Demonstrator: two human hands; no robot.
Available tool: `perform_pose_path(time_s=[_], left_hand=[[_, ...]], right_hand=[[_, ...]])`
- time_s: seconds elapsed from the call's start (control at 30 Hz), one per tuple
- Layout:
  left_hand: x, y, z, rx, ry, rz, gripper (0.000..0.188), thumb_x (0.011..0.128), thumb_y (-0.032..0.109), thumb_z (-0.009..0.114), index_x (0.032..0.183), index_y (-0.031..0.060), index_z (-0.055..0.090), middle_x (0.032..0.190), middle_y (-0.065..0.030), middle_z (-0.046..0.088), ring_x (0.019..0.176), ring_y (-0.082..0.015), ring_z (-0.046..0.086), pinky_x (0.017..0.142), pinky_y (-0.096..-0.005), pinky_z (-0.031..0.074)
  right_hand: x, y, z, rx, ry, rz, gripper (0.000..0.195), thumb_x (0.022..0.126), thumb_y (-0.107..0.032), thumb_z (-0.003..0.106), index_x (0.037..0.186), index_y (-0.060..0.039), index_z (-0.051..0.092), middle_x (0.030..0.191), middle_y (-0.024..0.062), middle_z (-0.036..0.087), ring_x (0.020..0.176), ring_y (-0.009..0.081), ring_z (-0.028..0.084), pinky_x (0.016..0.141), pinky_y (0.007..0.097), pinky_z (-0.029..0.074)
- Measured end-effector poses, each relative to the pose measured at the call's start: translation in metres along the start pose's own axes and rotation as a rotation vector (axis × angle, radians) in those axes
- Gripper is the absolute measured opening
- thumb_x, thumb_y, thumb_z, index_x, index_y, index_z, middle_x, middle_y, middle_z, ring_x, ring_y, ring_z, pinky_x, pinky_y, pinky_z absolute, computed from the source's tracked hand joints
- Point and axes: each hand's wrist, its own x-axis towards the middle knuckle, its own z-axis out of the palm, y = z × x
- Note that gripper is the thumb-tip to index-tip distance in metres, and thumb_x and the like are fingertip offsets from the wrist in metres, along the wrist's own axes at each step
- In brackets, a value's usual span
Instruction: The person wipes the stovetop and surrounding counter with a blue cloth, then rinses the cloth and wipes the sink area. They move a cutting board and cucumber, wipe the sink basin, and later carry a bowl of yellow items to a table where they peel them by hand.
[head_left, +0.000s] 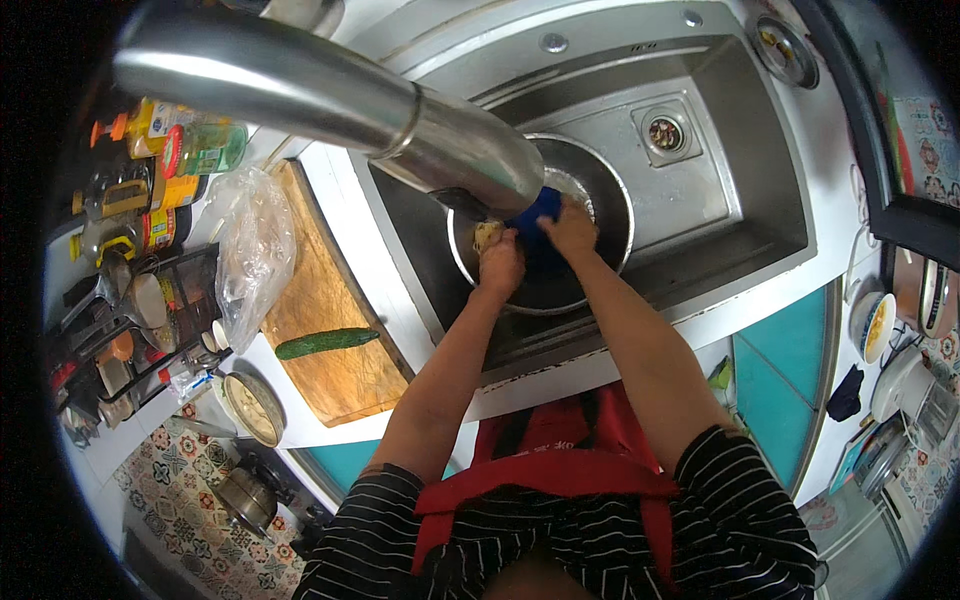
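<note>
Both of my hands are over a round metal basin (616, 187) in the left part of the steel sink. My left hand (502, 262) closes on a pale, yellowish piece of food (486, 235), whose kind I cannot tell. A dark blue thing (537, 214), perhaps a cloth or a container, lies between the hands, and my right hand (573, 231) has its fingers on it. Water shows at the basin's far side. The thick metal faucet (465, 150) hangs over the basin and hides part of it.
Left of the sink, a cucumber (327, 343) lies on a wooden cutting board (352, 386), with a clear plastic bag (251, 255) at the board's far edge. Bottles and a utensil rack stand farther left. The sink's drain strainer (665, 133) holds scraps. A metal dish (784, 52) stands beyond the right corner.
</note>
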Motion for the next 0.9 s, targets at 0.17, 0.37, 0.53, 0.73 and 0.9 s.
perform_pose_path(time_s=[0.17, 0.37, 0.53, 0.73, 0.9], left_hand=[[-0.002, -0.012, -0.011, -0.197, -0.203, -0.241, 0.041, 0.086, 0.023, 0.056, 0.121, 0.0037, 0.047, 0.112, -0.0209, 0.056, 0.105, -0.0351, 0.054, 0.089, -0.0430, 0.043], [-0.004, 0.046, -0.041, -1.466, -0.260, -0.987, 0.056, 0.091, 0.047, 0.040, 0.132, 0.0097, 0.037, 0.129, -0.0146, 0.043, 0.121, -0.0311, 0.040, 0.096, -0.0528, 0.035], [-0.016, 0.049, -0.040, -1.645, -0.068, -0.837, 0.041, 0.093, 0.040, 0.039, 0.120, 0.0112, 0.048, 0.112, -0.0114, 0.056, 0.099, -0.0268, 0.057, 0.085, -0.0447, 0.046], [-0.040, 0.071, -0.071, -1.396, 0.014, -0.513, 0.024, 0.087, 0.022, 0.056, 0.108, 0.0122, 0.051, 0.106, -0.0079, 0.057, 0.094, -0.0213, 0.057, 0.081, -0.0400, 0.048], [-0.017, 0.034, -0.079, -1.248, 0.060, -0.677, 0.043, 0.083, 0.021, 0.063, 0.120, 0.0160, 0.043, 0.126, -0.0131, 0.041, 0.112, -0.0286, 0.045, 0.087, -0.0446, 0.044]], right_hand=[[0.016, -0.007, -0.031, -0.071, -0.254, 0.130, 0.055, 0.066, -0.025, 0.078, 0.110, -0.0086, 0.049, 0.104, 0.0160, 0.060, 0.101, 0.0300, 0.058, 0.086, 0.0445, 0.046], [-0.037, -0.039, -0.047, 0.531, -0.239, -0.266, 0.057, 0.071, -0.027, 0.070, 0.115, 0.0005, 0.049, 0.107, 0.0210, 0.058, 0.099, 0.0300, 0.058, 0.082, 0.0366, 0.045], [-0.089, -0.084, -0.072, 0.558, -0.299, -0.196, 0.052, 0.080, -0.036, 0.057, 0.117, -0.0003, 0.045, 0.087, 0.0260, 0.061, 0.078, 0.0384, 0.062, 0.070, 0.0440, 0.049], [-0.008, -0.030, -0.069, 0.036, -0.054, 0.052, 0.050, 0.084, -0.042, 0.051, 0.116, -0.0040, 0.047, 0.082, 0.0251, 0.062, 0.076, 0.0368, 0.063, 0.068, 0.0475, 0.049], [0.017, 0.012, -0.020, 0.158, 0.236, -0.052, 0.048, 0.075, -0.027, 0.068, 0.113, -0.0080, 0.047, 0.100, 0.0238, 0.060, 0.087, 0.0351, 0.062, 0.073, 0.0470, 0.049]])
